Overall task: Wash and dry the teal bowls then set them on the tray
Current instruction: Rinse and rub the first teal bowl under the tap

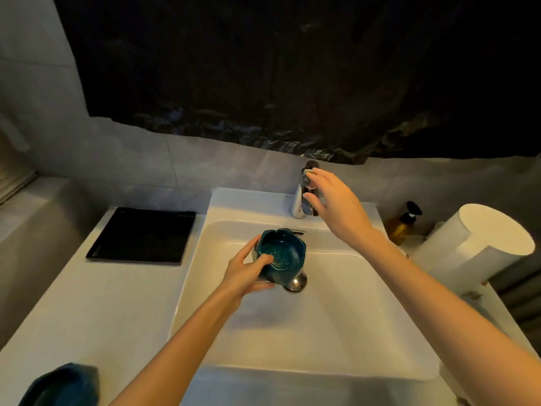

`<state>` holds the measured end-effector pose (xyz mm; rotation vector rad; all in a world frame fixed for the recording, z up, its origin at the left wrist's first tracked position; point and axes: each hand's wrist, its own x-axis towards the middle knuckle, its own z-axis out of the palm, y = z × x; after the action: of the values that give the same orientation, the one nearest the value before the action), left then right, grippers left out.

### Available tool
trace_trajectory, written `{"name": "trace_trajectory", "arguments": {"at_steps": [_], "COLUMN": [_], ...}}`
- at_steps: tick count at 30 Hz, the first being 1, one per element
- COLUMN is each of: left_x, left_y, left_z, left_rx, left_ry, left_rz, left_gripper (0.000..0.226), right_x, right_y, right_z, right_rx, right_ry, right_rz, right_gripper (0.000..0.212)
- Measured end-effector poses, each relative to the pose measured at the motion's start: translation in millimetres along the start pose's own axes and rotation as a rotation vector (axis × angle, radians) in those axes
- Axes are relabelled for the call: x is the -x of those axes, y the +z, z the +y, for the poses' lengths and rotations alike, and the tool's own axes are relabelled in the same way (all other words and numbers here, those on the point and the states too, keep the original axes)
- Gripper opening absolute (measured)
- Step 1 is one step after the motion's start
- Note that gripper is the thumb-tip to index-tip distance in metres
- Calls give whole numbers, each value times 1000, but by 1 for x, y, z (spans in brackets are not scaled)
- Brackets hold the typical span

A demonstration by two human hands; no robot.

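My left hand (247, 269) grips a teal bowl (285, 253) over the white sink (336, 317), thumb inside the rim, the bowl tilted toward me with water droplets inside. It hovers just above the metal drain (297, 284). My right hand (333, 200) reaches to the chrome faucet (301, 200) at the sink's back, fingers extended at its handle. A black tray (143, 234) lies on the counter left of the sink. A second teal bowl (63, 386) shows partly at the bottom left corner.
An amber pump bottle (402, 222) and a white paper towel roll (480, 241) stand right of the sink. Black plastic sheeting covers the wall above. White counter (87, 303) spreads to the left.
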<state>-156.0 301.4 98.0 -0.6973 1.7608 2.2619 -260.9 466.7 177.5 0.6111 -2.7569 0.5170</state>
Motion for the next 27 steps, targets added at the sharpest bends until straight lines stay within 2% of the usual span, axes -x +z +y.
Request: {"name": "trace_trajectory", "arguments": {"at_steps": [5,12,17,23,25,27], "left_x": [-19,-50,-70,-87,-90,-91], "left_y": [27,45,44,45,44,42], "left_z": [-7,-13,-21,-24,-25,-26], "left_rx": [-3,-9,-25,-13,-18,-32], "left_ry": [-9,53,129,197,221,239], "left_rz": [-1,-57,-130,-157,-167,-183], "left_gripper": [55,52,52,46,43,46], "right_x": [-19,-22,-43,-46,-42,-29], "right_y": [14,19,25,30,33,41], "right_z": [11,20,26,29,32,36], "right_rx": [260,426,331,317,115,-120], "right_ry": [-68,-249,-185,-165,-161,-161], "right_rz": [-94,13,127,162,181,284], "right_gripper": [54,42,33,37,42,44]}}
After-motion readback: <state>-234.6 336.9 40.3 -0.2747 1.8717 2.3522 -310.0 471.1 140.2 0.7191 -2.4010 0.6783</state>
